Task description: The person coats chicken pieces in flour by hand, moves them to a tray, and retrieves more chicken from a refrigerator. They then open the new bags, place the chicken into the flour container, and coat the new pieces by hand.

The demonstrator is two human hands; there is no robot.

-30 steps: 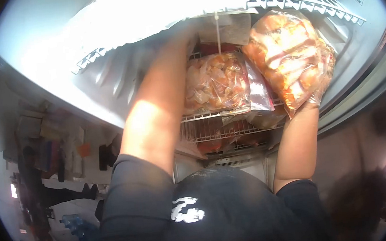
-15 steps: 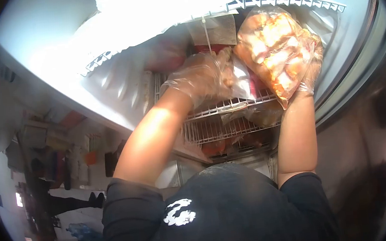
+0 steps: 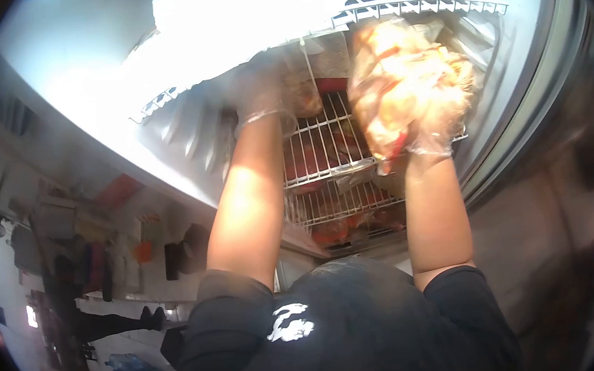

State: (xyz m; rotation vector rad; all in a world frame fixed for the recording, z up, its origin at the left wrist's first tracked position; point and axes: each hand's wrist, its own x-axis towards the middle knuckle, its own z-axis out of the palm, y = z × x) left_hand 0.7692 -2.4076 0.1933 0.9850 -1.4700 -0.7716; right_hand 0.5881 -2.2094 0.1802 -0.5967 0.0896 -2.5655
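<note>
Both of my hands wear clear plastic gloves and reach into an open fridge. My right hand (image 3: 436, 127) is closed on a clear bag of orange-and-white pieces that look like raw meat (image 3: 387, 74), held up below the top wire shelf. Deeper inside at the left, my left hand (image 3: 258, 92) is blurred beneath the shelf, beside a smaller bag (image 3: 302, 94); its fingers cannot be made out. Bare wires of the middle shelf (image 3: 317, 136) show between my arms.
Above the hands is a wire shelf (image 3: 422, 0) bearing a glaring white bag (image 3: 242, 10). Red packages lie on a lower rack (image 3: 346, 206). The fridge's edge (image 3: 522, 118) curves along the right. Another person (image 3: 116, 322) in dark clothes is at the far left.
My left hand has moved left and deeper beneath the shelf, uncovering the middle wires. My right hand and its bag have shifted slightly left, with the bag turned.
</note>
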